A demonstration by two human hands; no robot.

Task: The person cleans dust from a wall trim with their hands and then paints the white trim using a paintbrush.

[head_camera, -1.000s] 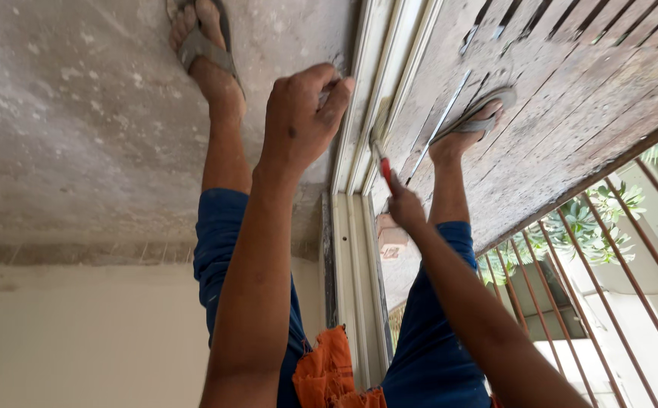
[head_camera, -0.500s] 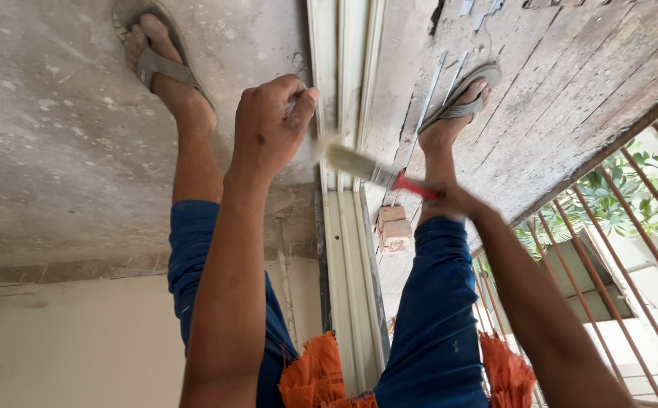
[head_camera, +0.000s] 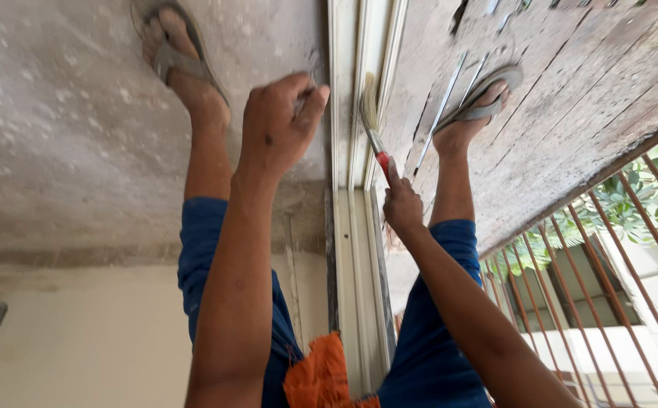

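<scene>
My right hand [head_camera: 402, 204] has a tight grip on the red handle of a brush [head_camera: 370, 113], with one finger laid along it. A moment ago the brush lay sideways across the white rail [head_camera: 359, 45]. Now I have turned it, so the hairs point away from me and sit in the groove of the rail. That looks like I am brushing along the groove, not across it. My left hand [head_camera: 280, 125] has moved closer to the rail and is just beside it. Its fingers are curled shut with the thumb pressed on them. I cannot tell if there is anything inside

The rail runs between my feet in their sandals. My left foot is on a rough grey floor [head_camera: 57, 136] with pale spots. My right foot is on old worn boards [head_camera: 570, 91]. Past the boards are thin brown bars [head_camera: 593, 249], and green plants [head_camera: 631, 204] show behind them. An orange cloth [head_camera: 321, 374] sits between my knees
</scene>
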